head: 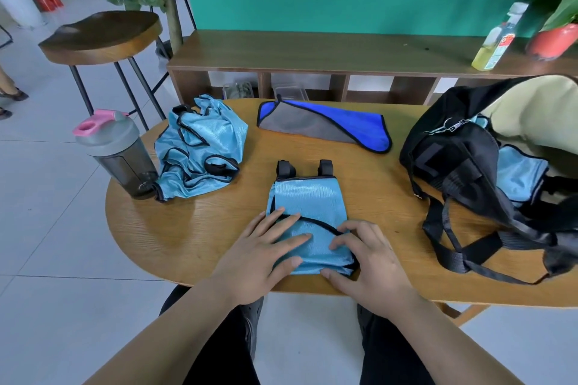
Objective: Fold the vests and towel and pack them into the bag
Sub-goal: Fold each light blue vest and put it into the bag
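Note:
A light blue vest (pixel 308 203) with black trim lies partly folded at the table's front middle. My left hand (pixel 262 255) rests flat on its lower left part, fingers straight. My right hand (pixel 366 262) grips the vest's lower right corner, fingers curled over the fold and thumb at the near edge. A crumpled pile of light blue vests (pixel 200 147) sits at the back left. A blue and grey towel (pixel 325 123) lies loosely folded at the back middle. The open black bag (pixel 453 159) stands at the right with a folded blue vest (pixel 519 175) inside.
A grey shaker bottle (pixel 115 150) with a pink lid stands at the table's (pixel 187 228) left edge. The bag's black straps (pixel 469 247) trail over the right front. A low wooden shelf (pixel 312 53) behind holds a drink bottle (pixel 497 37) and a potted plant. A stool (pixel 100 37) stands at the left.

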Motion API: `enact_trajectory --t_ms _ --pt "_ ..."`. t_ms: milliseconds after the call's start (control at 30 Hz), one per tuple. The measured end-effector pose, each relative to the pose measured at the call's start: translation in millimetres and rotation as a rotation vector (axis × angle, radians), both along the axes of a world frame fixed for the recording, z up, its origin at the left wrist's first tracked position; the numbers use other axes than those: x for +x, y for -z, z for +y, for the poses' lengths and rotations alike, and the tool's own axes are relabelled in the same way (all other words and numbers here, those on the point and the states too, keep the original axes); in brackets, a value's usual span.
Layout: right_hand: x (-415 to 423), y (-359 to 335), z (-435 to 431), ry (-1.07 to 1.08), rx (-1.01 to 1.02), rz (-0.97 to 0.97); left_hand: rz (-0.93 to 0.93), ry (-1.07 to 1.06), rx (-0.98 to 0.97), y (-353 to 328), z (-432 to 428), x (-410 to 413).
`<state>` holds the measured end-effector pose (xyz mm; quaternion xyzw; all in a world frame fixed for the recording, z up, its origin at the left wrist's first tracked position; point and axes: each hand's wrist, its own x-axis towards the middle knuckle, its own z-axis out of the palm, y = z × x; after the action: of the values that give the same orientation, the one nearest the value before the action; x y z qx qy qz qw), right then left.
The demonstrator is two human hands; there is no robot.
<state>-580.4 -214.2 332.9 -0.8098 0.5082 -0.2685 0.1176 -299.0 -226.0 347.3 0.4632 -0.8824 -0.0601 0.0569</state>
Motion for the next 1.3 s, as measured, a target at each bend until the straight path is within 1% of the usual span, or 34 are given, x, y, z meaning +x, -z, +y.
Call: enact_trajectory --t_ms 133,333,567,633,733,800,967,1067,1167,1233,1300 --pt "8.8 1.0 4.9 0.116 0.014 -0.019 0.004 -0.003 0.003 -0.3 0.5 -0.6" --pt "26.3 -2.9 11.2 0.256 -0.059 0.088 -0.054 0.0 -0.01 -1.7 1.8 -2.3" --pt "9.1 -8.5 18.4 0.258 -0.139 0.18 -0.108 0.015 -0.046 4.3 -0.6 -2.1" --pt "6.8 -7.7 21.0 0.238 -0.128 0.167 -0.118 0.016 -0.047 4.6 -0.5 -2.1" --pt "4.5 -4.6 22.4 0.247 -0.057 0.065 -0.123 0.017 -0.055 4.3 0.3 -2.3" --pt "2.6 -2.4 23.7 0.269 -0.053 0.016 -0.125 0.02 -0.07 4.7 0.7 -2.5" --pt "-8.3 3.5 29.7 0.304 -0.141 0.098 -0.129 0.022 -0.069 6.1 0.6 -2.4" --pt "-17.6 4.9 27.4 0.275 -0.173 0.108 -0.134 0.026 -0.082 6.8 0.3 -2.7" --pt "-25.9 -2.1 20.9 0.218 -0.144 0.113 -0.14 0.047 -0.118 3.5 2.4 -3.1" --pt "-32.1 -7.9 17.7 0.114 -0.131 0.09 -0.132 0.083 -0.133 -0.6 5.0 -4.3" --pt "-37.3 -11.3 13.4 -0.054 -0.101 0.094 -0.129 0.107 -0.121 -3.3 7.5 -5.6"
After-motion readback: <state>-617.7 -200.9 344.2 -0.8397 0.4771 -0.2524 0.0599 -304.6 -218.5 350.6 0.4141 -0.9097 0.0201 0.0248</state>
